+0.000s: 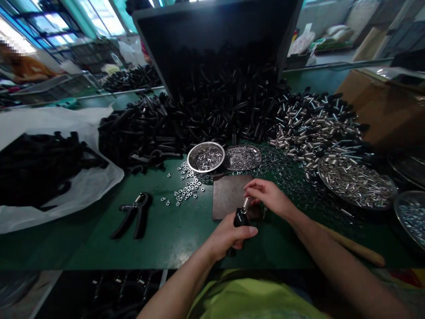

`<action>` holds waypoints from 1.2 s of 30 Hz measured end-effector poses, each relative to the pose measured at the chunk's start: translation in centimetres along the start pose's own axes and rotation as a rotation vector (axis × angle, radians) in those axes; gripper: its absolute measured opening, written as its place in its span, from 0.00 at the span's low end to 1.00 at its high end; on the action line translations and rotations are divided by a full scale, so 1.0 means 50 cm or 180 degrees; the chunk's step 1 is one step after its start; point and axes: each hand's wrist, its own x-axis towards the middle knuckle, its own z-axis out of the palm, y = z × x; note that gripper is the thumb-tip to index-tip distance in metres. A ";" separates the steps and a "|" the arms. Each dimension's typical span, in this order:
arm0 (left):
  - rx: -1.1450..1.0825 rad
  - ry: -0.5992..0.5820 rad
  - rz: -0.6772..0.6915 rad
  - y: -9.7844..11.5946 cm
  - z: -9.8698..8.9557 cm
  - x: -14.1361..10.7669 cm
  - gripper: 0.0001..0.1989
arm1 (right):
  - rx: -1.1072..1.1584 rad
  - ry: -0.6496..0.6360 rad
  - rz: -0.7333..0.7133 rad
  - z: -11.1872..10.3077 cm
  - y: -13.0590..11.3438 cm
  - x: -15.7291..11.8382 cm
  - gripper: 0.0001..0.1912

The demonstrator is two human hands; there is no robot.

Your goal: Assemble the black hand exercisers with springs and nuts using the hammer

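Left hand (229, 235) is curling round a black handle (241, 218), w/ a coiled spring (246, 204) standing out of its top, just in front of a dark steel plate (229, 197). Right hand (268, 196) is pinching the spring's tip, thumb & fingers pressed together, over the plate's right side. Left of the plate, on the green counter (166, 239), a black hand grip (134, 215) is lying near scattered nuts (187, 188). Behind the plate, a steel bowl (206, 143) & a steel tray (242, 146) are sitting, both holding small metal parts. Right of the plate, a big tray of springs (319, 170) is resting. Farther back, a tipped black bin (212, 26) is spilling a big heap of bare handles (226, 97), seemingly lots left to do; a smaller pile of spring-fitted handles (315, 128), apparently done, is lying right of it.
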 end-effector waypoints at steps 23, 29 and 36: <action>-0.0599 0.0537 0.0360 0.020 0.016 0.049 0.28 | -0.1286 0.0246 -0.0393 0.058 -0.079 -0.056 0.06; 0.0124 0.0652 0.0584 0.022 0.015 0.028 0.24 | -0.0901 -0.0043 -0.0563 0.048 -0.054 -0.046 0.08; -0.0162 0.0611 -0.0195 0.013 -0.008 0.026 0.24 | -0.2640 0.1152 -0.0319 -0.141 -0.008 0.197 0.10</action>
